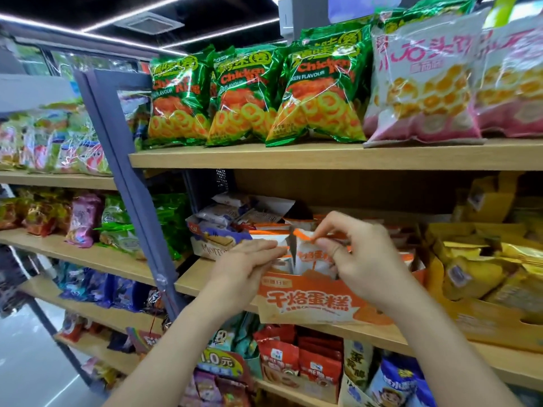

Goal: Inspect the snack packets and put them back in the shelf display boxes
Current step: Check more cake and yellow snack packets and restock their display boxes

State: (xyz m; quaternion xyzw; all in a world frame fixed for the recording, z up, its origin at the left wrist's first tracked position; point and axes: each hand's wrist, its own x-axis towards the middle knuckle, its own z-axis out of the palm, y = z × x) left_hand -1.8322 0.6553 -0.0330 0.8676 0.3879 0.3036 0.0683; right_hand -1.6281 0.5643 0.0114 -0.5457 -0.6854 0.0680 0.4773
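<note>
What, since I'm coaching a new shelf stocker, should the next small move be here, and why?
Probably ease the packet, pinched at its top by the right hand, straight down into the orange display box. Its lower part already sits inside, and the left hand holds the neighbouring packet aside, leaving a dark gap between them.

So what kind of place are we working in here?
Most likely a small shop's snack aisle: wooden shelves stocked with green chicken-flavour bags, an orange display box of small packets pinched by the left hand and right hand, and a 1.0 yuan price sign below.
</note>
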